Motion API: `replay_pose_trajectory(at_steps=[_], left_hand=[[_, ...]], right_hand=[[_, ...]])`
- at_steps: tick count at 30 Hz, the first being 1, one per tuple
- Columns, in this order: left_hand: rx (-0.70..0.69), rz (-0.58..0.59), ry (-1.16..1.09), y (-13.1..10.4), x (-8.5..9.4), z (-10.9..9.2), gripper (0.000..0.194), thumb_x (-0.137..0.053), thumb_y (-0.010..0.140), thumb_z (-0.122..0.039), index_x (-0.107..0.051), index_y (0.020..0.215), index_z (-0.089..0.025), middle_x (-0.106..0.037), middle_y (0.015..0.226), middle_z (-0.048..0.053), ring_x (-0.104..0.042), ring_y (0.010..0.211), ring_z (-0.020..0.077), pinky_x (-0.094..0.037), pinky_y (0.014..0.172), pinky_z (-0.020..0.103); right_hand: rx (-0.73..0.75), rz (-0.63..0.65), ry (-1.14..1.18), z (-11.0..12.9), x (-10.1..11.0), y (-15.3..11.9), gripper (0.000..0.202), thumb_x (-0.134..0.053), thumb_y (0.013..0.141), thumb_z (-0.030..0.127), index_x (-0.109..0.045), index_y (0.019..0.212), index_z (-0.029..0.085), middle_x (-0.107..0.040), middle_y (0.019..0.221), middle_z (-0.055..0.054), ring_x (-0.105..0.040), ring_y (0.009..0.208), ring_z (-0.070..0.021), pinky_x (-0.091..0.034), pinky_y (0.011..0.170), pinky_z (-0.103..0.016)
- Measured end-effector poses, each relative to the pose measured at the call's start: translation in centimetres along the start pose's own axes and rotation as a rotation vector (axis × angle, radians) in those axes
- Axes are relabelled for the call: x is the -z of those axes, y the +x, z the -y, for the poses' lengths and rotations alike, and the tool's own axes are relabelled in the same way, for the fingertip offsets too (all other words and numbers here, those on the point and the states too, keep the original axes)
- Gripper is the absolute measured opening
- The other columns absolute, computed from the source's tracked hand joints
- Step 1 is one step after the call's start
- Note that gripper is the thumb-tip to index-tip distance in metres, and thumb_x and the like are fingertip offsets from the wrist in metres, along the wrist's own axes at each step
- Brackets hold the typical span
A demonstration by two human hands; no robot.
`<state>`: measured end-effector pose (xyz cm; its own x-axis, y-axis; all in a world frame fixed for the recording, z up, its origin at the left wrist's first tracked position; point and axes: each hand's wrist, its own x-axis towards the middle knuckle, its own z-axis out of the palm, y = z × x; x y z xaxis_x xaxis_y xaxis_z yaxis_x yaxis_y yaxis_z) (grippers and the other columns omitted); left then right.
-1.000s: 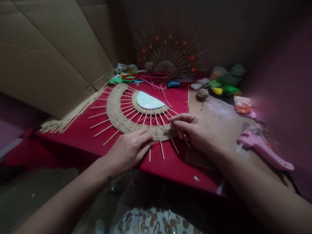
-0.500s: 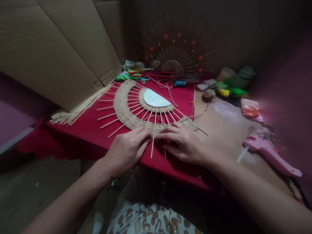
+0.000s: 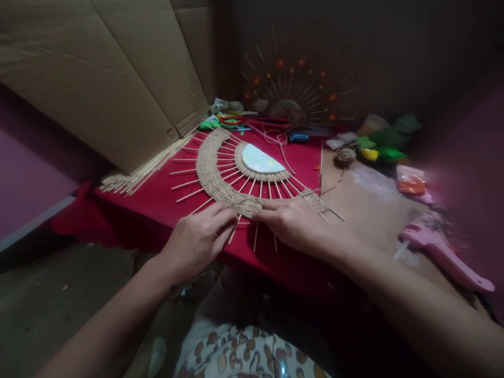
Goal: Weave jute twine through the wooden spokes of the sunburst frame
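Observation:
A fan-shaped weaving [image 3: 210, 173] of twine on thin radiating sticks lies on the red cloth [image 3: 157, 194]. At its centre sits a pale blue half-disc [image 3: 262, 159] edged with woven twine. My left hand [image 3: 200, 233] is closed near the outer rim, fingertips pinched by a stick; what lies between them is too small to make out. My right hand [image 3: 293, 223] presses closed fingers against the woven band's front edge, and whatever they hold is hidden. Twine runs from the weaving to a small ball [image 3: 344, 157] at the right.
Loose sticks [image 3: 145, 167] lie along the left edge beneath a cardboard sheet [image 3: 118, 68]. A pink glue gun [image 3: 444, 249] rests at the right. Scissors [image 3: 231, 121], packets and bags [image 3: 410, 179] line the back. A flowered fan [image 3: 289, 89] stands behind.
The view has shifted, moving the scene rightward. My left hand has drawn slightly away from my right hand, widening the gap between them, and more of the woven band's front edge shows.

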<state>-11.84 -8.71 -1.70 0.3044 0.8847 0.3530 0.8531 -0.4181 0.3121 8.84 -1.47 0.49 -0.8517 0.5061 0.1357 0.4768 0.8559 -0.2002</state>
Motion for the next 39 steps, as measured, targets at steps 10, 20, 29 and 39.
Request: replay_pose_trajectory(at_steps=[10,20,29,39], left_hand=[[0.010,0.021,-0.023,-0.9,0.5,-0.2,0.018,-0.043,0.093,-0.024,-0.061,0.091,-0.018,-0.058,0.086,0.003,-0.055,0.074,0.0123,-0.045,0.069,0.023],[-0.023,0.058,-0.048,-2.2,0.4,-0.8,0.019,-0.041,0.094,-0.023,-0.060,0.092,-0.017,-0.052,0.084,0.003,-0.050,0.070,0.0119,-0.042,0.063,0.023],[-0.149,0.095,-0.055,-3.0,1.1,-2.5,0.020,-0.040,0.093,-0.018,-0.060,0.092,-0.016,-0.052,0.079,0.003,-0.050,0.068,0.0123,-0.040,0.060,0.023],[-0.146,0.140,0.138,-2.5,1.6,-1.6,0.021,-0.040,0.092,-0.019,-0.059,0.085,-0.015,-0.050,0.078,0.003,-0.047,0.064,0.0129,-0.037,0.056,0.025]], right_hand=[[-0.001,0.039,0.160,-1.5,1.4,0.4,0.026,-0.050,0.089,0.014,-0.071,0.096,0.027,-0.071,0.092,0.000,-0.062,0.075,-0.0131,-0.039,0.062,-0.025],[0.339,0.221,-0.474,1.6,1.5,0.9,0.023,-0.036,0.095,0.014,-0.059,0.098,0.014,-0.060,0.080,-0.008,-0.051,0.057,-0.0127,-0.023,0.047,-0.026],[0.355,0.267,-0.443,0.5,1.7,1.1,0.018,-0.040,0.095,0.017,-0.054,0.106,0.018,-0.059,0.089,-0.007,-0.051,0.064,-0.0128,-0.020,0.048,-0.028],[0.293,0.204,-0.356,0.1,1.2,0.8,0.016,-0.043,0.094,0.016,-0.057,0.102,0.018,-0.057,0.088,-0.005,-0.046,0.063,-0.0113,-0.018,0.050,-0.028]])
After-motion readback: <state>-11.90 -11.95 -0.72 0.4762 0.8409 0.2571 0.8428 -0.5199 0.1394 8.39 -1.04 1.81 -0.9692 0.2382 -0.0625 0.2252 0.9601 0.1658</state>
